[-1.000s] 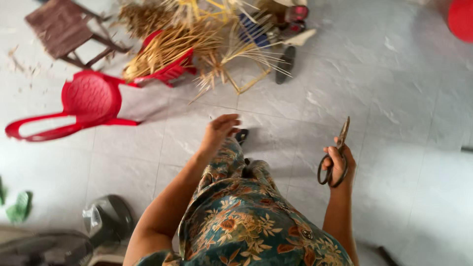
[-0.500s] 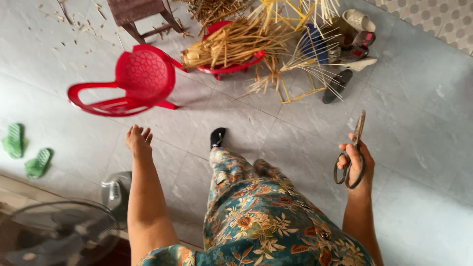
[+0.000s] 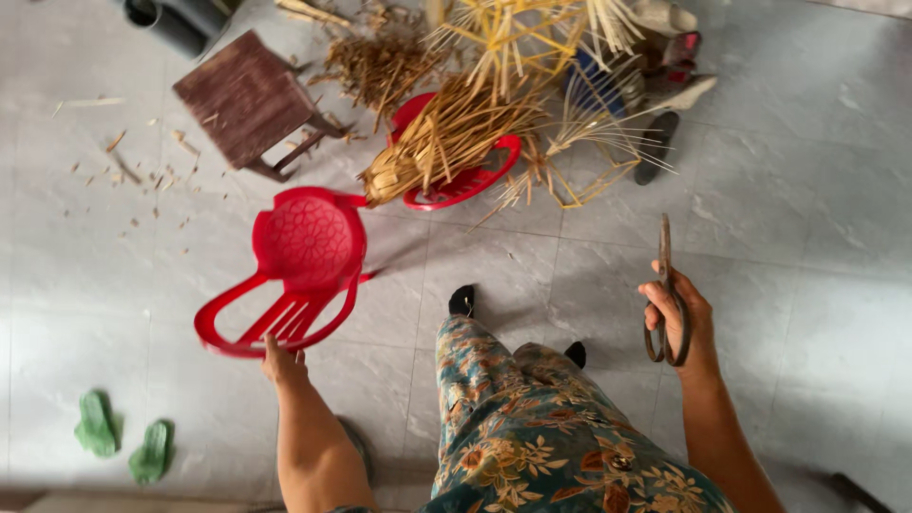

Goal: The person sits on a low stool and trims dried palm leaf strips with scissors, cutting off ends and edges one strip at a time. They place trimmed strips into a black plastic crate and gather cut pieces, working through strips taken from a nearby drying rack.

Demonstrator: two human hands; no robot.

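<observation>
My left hand (image 3: 282, 362) grips the curved back rail of a red plastic chair (image 3: 294, 271) that stands on the grey tiled floor to my left front. My right hand (image 3: 676, 313) is shut around the handles of a pair of dark metal scissors (image 3: 666, 290), blades pointing away from me. I stand in a floral-patterned garment (image 3: 532, 427), with my dark shoe tips (image 3: 463, 300) showing below it.
A second red stool (image 3: 456, 180) carries a bundle of dry straw-coloured strips (image 3: 446, 133), with more loose strips (image 3: 551, 57) behind it. A brown wooden stool (image 3: 249, 100) stands at the back left. Green sandals (image 3: 123, 442) lie at lower left. Scraps litter the tiles.
My left hand went from reaching in the air to taking hold of the red chair's back. The chair now stands closer to me. The scissors stay in my right hand.
</observation>
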